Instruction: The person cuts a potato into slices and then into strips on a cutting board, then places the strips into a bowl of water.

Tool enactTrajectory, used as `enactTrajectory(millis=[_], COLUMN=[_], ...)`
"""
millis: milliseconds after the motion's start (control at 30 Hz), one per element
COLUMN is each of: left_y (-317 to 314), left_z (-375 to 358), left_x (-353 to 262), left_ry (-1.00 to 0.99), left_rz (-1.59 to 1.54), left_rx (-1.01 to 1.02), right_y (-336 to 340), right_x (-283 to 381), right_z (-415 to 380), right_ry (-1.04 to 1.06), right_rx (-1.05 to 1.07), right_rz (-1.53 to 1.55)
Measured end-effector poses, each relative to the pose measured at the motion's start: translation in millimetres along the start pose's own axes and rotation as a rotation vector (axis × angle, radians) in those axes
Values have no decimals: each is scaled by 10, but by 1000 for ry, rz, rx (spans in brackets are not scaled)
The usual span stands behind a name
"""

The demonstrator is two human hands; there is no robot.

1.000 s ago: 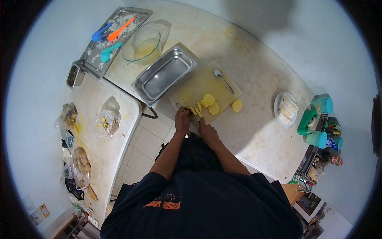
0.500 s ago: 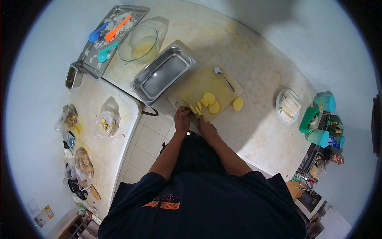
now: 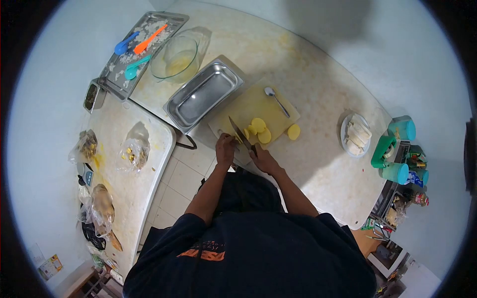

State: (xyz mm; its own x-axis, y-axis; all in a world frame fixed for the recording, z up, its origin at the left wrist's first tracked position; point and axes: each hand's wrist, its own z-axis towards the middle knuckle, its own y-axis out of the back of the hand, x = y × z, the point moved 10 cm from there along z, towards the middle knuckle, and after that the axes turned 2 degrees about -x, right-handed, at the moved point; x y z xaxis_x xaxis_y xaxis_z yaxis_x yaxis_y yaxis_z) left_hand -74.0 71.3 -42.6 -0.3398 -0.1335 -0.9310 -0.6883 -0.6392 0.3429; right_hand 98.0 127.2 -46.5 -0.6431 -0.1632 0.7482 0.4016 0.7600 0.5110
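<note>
My right hand [image 3: 264,160] is wrapped round the handle of a knife [image 3: 240,131]. Its blade points away and to the left, flat-looking over the yellow cutting board [image 3: 243,105]. At the board's near left edge, my left hand [image 3: 225,149] has curled fingers closed on small yellow pieces of potato [image 3: 238,139], partly hidden by the fingers. Right of the blade lie several round potato slices [image 3: 258,125], some overlapping. One more slice [image 3: 293,131] sits off the board's right edge. A metal spoon [image 3: 278,103] rests on the board's far right part.
A deep steel pan [image 3: 191,97] stands left of the board. Behind it are a glass bowl [image 3: 174,67] and a tray [image 3: 119,92] with colored spoons. A plate [image 3: 344,144] of white blocks sits right. Bagged food [image 3: 134,154] lies on the left table.
My right hand has moved slightly right, and the knife has swung so its blade shows apart from the left fingers. My left hand stays near the same small pieces.
</note>
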Motion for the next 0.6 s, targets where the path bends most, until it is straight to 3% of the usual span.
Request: enactTrajectory(millis=[67, 167, 267, 467, 600], left_y=[31, 40, 115, 69, 16], left_z=[35, 82, 92, 122, 108], left_x=[-266, -185, -282, -182, -52], left_ry=[-144, 59, 59, 300, 342], left_rz=[380, 250, 249, 194, 136], left_rx=[32, 60, 30, 51, 71], right_y=[109, 238, 280, 356, 329], right_x=[32, 24, -85, -196, -267], right_z=[-131, -317, -472, -703, -734], right_ry=[6, -80, -101, -114, -181], right_rx=[-44, -53, -103, -109, -54], right_rz=[28, -10, -33, -109, -112])
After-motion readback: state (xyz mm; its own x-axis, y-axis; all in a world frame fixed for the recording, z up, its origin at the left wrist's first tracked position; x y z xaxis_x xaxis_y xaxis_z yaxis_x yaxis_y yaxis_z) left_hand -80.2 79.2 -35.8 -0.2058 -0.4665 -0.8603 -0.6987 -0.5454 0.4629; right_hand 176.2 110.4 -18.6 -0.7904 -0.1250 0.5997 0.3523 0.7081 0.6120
